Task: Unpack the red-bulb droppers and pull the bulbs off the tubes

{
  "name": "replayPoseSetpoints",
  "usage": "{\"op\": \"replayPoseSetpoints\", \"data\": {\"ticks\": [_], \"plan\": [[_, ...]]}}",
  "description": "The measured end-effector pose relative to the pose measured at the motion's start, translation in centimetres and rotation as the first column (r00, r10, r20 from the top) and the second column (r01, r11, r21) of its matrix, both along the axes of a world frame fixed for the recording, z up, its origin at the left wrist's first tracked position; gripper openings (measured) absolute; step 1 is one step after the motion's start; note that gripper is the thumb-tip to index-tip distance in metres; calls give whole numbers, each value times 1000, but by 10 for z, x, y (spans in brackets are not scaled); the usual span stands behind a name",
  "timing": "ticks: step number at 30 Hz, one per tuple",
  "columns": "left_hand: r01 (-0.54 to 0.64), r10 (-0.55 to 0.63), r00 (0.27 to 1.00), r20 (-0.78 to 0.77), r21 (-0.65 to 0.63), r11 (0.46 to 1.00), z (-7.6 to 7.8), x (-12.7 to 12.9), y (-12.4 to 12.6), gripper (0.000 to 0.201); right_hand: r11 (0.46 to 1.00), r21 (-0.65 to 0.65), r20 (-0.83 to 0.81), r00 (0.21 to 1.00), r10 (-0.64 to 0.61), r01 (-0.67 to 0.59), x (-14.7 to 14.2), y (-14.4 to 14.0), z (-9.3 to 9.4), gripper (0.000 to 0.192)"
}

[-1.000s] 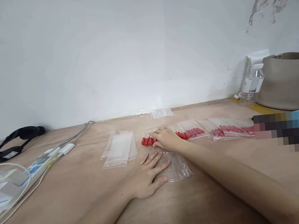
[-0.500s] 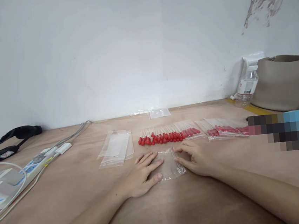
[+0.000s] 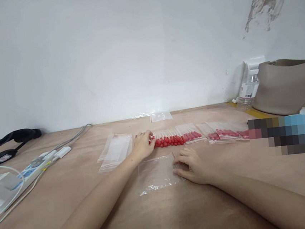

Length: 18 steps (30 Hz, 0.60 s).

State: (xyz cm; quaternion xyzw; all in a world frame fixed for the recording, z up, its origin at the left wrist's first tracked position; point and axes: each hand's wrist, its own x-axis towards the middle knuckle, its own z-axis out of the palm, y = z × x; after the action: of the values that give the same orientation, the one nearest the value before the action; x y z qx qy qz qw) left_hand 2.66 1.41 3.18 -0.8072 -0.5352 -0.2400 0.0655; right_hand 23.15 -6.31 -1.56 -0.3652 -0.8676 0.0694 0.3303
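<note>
On the bare plywood table (image 3: 68, 194) against a white wall (image 3: 109, 54), the left hand (image 3: 142, 145) curls its fingers on the left end of the row of red-tipped clear droppers (image 3: 171, 140); whether it pinches one I cannot tell. The flat clear plastic zip bag (image 3: 155, 173) nearer the person looks light, limp and slippery, best taken by an edge; the right hand (image 3: 193, 164) presses its right edge, fingers spread

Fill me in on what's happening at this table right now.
A person is working with both bare hands on a wooden table. The left hand is at the left end of a row of red-tipped droppers, fingers touching the first ones. The right hand rests on the right edge of an empty clear bag lying flat. More empty bags sit to the left, and filled bags to the right.
</note>
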Motion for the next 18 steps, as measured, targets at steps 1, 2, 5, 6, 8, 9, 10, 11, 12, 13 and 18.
{"op": "replayPoseSetpoints", "data": {"ticks": [1,2,5,6,8,9,10,11,12,13,18], "plan": [[-12,12,1000,9,-2,1000,-1,1,2,13,1000,-7,-3,1000,2,-2,0,0,0,16],[-26,26,999,27,11,1000,-3,0,4,12,1000,-12,-3,1000,4,-4,0,0,0,16],[-59,51,994,95,88,994,-8,-6,4,11,1000,-22,-1,1000,15,-15,0,1,0,16],[-59,49,993,106,98,993,-10,-8,2,12,1000,-25,-4,1000,17,-17,0,1,1,15],[-43,33,994,105,97,994,-13,-12,-2,15,999,-34,-11,1000,15,-16,-1,0,1,15],[-36,25,994,102,103,994,-13,-14,-5,17,999,-39,-12,1000,12,-13,-1,0,1,15],[-28,15,994,104,119,992,-13,-15,-8,18,999,-43,-13,1000,9,-10,-1,0,1,15],[-12,-4,994,108,141,990,-13,-16,-13,18,999,-45,-13,1000,7,-8,-1,0,1,15],[23,-41,993,113,162,987,-13,-16,-19,18,999,-45,-14,1000,6,-7,0,0,1,15],[82,-102,988,112,168,982,-12,-17,-26,16,999,-43,-15,1000,6,-7,0,0,2,16],[403,-397,909,126,-22,915,-20,-18,-59,15,1000,-15,-6,1000,14,-14,1,-2,2,22]]}}
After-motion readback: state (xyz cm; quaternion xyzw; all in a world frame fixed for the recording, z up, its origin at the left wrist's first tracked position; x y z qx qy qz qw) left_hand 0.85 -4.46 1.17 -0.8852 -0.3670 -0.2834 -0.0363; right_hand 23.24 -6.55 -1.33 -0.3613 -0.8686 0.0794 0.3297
